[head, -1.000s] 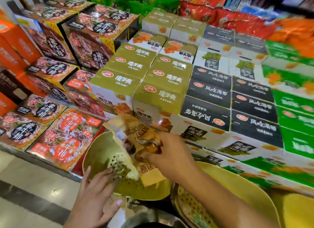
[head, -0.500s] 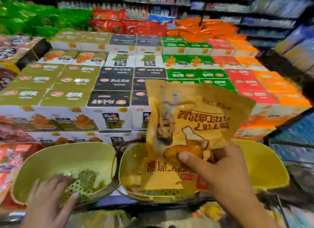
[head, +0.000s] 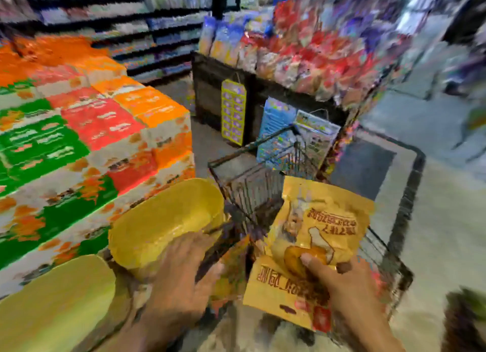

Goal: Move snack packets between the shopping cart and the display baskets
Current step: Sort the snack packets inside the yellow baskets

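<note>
My right hand (head: 349, 288) grips yellow snack packets (head: 320, 228), thumb pressed on the front, and holds them upright over the black wire shopping cart (head: 263, 188). The lower packet (head: 278, 294) hangs below my thumb. My left hand (head: 178, 275) lies blurred at the near rim of the yellow display basket (head: 163, 220), fingers stretched toward the cart and holding nothing. An orange packet (head: 232, 270) shows between my hands; it is too blurred to tell where it rests. A pale green basket (head: 57, 301) sits at the lower left.
Stacked green, red and orange snack boxes (head: 100, 125) fill the left. A dark rack of hanging snack bags (head: 302, 52) stands behind the cart. Aisle shelves (head: 118, 18) run along the back. Grey floor (head: 441, 220) lies to the right.
The view has swung right from the boxes to the cart. My right hand carried the yellow packets from above the baskets to above the cart. My left hand left the green basket for the yellow one.
</note>
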Motion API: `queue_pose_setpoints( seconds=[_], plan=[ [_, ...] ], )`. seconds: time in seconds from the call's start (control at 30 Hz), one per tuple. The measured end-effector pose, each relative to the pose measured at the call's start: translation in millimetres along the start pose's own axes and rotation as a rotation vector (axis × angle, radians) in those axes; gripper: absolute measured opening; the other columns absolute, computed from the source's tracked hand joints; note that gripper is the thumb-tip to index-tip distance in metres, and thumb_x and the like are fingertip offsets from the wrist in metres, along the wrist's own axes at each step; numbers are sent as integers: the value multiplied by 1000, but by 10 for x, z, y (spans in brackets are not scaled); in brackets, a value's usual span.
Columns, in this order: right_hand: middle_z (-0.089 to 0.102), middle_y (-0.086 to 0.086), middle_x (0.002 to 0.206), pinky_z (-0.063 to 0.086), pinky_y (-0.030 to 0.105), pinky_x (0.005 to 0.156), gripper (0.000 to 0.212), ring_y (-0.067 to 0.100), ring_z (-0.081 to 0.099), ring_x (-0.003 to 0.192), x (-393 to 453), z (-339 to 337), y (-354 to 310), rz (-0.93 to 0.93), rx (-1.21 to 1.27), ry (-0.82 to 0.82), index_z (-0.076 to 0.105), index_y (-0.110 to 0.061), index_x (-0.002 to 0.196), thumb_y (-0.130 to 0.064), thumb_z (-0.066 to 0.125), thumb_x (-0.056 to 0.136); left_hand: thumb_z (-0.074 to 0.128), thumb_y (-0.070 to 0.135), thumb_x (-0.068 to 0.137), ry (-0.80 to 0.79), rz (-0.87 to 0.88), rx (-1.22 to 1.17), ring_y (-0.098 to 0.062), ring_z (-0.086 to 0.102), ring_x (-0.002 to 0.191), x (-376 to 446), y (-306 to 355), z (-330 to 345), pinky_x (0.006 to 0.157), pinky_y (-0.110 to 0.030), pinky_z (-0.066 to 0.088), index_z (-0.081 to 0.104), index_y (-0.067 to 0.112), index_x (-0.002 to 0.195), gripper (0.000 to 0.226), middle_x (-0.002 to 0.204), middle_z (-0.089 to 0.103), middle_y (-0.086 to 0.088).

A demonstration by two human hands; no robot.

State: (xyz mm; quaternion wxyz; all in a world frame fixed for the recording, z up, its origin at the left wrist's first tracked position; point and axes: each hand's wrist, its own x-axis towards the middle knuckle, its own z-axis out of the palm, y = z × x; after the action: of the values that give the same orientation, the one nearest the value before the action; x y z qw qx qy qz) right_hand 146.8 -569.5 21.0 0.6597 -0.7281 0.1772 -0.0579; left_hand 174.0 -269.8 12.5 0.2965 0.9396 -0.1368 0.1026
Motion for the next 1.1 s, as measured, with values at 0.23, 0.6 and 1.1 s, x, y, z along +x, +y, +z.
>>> queue_pose_setpoints(
  seconds=[0.23,0.6,1.1],
  plan=[
    [80,4,116,57,60,100,86,30,77,108,12,-914,744,210,263,368,76,-27,125,-58,101,49,30,66,99,-399,250,105,-27,58,114,772,376,1395,99,-42,41,65,23,130,63,124,61,1],
    [81,10,111,63,55,88,36,33,79,99,849,-1247,1589,504,407,657,76,-17,120,-14,86,85,25,79,90,-842,304,432,-23,55,126,1856,81,3628,107,-53,37,62,35,123,66,133,61,4],
    [75,9,101,57,38,71,32,33,70,96,2608,-1063,3138,589,-893,-100,71,-18,111,-31,79,82,24,73,97,-891,467,487,-31,61,102,1920,-415,4237,68,-43,57,71,23,101,69,110,68,-6]
  ],
)
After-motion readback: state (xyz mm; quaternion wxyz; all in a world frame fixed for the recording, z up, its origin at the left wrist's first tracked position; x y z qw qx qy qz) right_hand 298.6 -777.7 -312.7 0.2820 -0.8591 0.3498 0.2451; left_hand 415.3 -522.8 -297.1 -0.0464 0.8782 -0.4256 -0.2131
